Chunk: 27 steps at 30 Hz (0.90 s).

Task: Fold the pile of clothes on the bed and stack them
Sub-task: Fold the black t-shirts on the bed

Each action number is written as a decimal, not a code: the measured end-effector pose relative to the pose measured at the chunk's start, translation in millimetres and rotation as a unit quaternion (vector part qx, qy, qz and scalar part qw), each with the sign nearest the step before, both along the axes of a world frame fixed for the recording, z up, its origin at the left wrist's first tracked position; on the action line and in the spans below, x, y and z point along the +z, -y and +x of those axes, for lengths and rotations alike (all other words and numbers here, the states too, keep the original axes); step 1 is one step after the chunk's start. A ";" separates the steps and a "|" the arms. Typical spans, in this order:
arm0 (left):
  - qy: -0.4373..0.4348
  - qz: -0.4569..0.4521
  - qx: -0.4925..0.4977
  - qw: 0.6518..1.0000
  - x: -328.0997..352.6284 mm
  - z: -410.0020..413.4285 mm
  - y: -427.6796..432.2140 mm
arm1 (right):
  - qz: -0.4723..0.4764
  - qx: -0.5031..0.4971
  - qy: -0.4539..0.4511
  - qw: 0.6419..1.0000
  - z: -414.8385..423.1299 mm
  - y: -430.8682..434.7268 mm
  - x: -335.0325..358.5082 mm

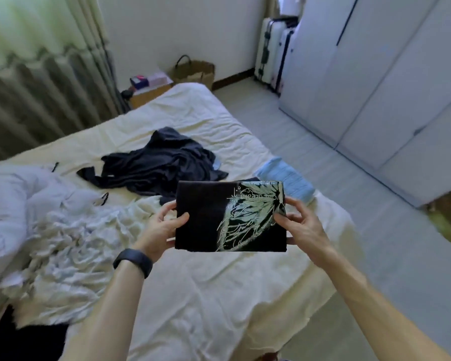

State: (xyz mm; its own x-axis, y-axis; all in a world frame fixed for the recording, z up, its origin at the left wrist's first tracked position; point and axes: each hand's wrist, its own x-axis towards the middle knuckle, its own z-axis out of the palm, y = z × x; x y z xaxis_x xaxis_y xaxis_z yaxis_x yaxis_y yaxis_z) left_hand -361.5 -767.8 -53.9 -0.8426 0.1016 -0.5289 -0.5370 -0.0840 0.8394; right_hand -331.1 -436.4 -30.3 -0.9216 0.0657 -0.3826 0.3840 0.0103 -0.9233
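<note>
Everything here is placed relative to the folded black tee, since that's what matters right now. The bed sits under it with a wrinkly cream sheet. Left of the tee there's a big crumpled white heap, not folded yet. Beyond the tee, further up the bed, is a dark heap, also a mess.

The black tee with the pale butterfly print is folded into a neat rectangle and held up off the sheet, long axis running left to right between the two hands. Just past its far right corner, near the bed's edge, lies a light blue folded piece, which looks like the start of the stack.

Left hand has its grip clamped on the tee's left short edge, thumb on top, fingers curled behind. Right hand pinches the right short edge the same way.

My guess is the fold is done and the next bit is setting it down. The blue piece lies away and to the right of the tee, so the right hand is nearer and would lead, while the tee stays flat so the layers don't slide open. Plenty of folding left in those two heaps.
</note>
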 end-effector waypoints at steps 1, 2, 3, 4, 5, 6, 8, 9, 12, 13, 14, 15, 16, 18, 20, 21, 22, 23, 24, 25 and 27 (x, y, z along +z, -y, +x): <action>-0.018 -0.007 -0.028 0.999 11.7 -18.6 -18.8 | -0.003 -0.031 -0.011 0.999 0.5 -15.6 7.7; -0.033 -0.016 -0.050 0.998 20.1 -35.3 -38.0 | -0.004 -0.060 -0.018 0.998 2.3 -30.4 11.4; -0.044 -0.028 -0.067 0.996 25.7 -50.2 -57.5 | -0.003 -0.085 -0.023 0.996 5.5 -44.6 11.8; -0.053 -0.040 -0.082 0.994 29.4 -64.4 -77.7 | -0.003 -0.108 -0.026 0.994 8.2 -57.8 10.0; -0.059 -0.049 -0.096 0.992 31.5 -78.7 -98.2 | -0.007 -0.130 -0.026 0.991 9.2 -70.6 6.6; -0.062 -0.058 -0.107 0.991 31.4 -92.0 -117.6 | -0.011 -0.151 -0.024 0.988 8.6 -82.9 0.9; -0.066 -0.070 -0.126 0.987 25.9 -119.5 -155.8 | -0.019 -0.188 -0.013 0.982 0.7 -108.1 -15.1; -0.067 -0.081 -0.131 0.986 20.5 -132.4 -173.7 | -0.023 -0.203 -0.001 0.979 -6.2 -120.7 -25.5; -0.044 -0.128 -0.146 0.980 -5.2 -165.7 -222.6 | -0.031 -0.227 0.039 0.973 -29.8 -155.4 -61.6; -0.031 -0.152 -0.153 0.976 -20.6 -184.7 -243.3 | -0.041 -0.235 0.060 0.969 -43.9 -171.3 -79.8; -0.018 -0.169 -0.157 0.973 -29.5 -192.4 -252.0 | -0.044 -0.238 0.074 0.967 -50.4 -176.5 -90.5; -0.006 -0.184 -0.164 0.969 -37.6 -200.3 -259.3 | -0.048 -0.240 0.086 0.966 -56.8 -180.2 -100.1; 0.004 -0.205 -0.176 0.963 -50.3 -216.0 -271.8 | -0.055 -0.245 0.101 0.963 -68.4 -189.0 -114.7; 0.023 -0.246 -0.201 0.948 -73.6 -249.9 -296.3 | -0.071 -0.250 0.126 0.958 -93.1 -204.9 -141.0; 0.043 -0.266 -0.220 0.937 -94.2 -283.0 -317.2 | -0.085 -0.256 0.149 0.951 -117.3 -215.9 -165.3; 0.051 -0.271 -0.224 0.935 -103.2 -298.9 -327.5 | -0.091 -0.261 0.159 0.948 -129.6 -220.0 -175.0; 0.058 -0.276 -0.226 0.932 -112.5 -314.6 -338.1 | -0.097 -0.270 0.169 0.943 -141.7 -224.5 -185.9; 0.062 -0.282 -0.229 0.930 -121.8 -329.7 -347.8 | -0.103 -0.279 0.176 0.938 -154.0 -228.5 -196.3; 0.062 -0.291 -0.232 0.926 -131.2 -344.0 -356.2 | -0.105 -0.286 0.183 0.935 -166.8 -231.8 -205.7; 0.057 -0.302 -0.237 0.922 -139.9 -357.9 -363.9 | -0.104 -0.292 0.188 0.932 -180.0 -234.8 -214.3; 0.045 -0.326 -0.244 0.912 -157.4 -384.0 -376.6 | -0.100 -0.302 0.197 0.927 -205.3 -240.0 -231.6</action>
State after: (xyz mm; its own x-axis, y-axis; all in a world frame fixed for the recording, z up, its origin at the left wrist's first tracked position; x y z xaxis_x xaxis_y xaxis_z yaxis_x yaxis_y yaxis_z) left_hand -745.5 -391.2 -211.3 -0.7314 0.0930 -0.6756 -0.4455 0.6849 0.5766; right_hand -536.5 -196.4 -261.9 -0.5255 0.4163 -0.7420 0.5719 -0.4728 -0.6703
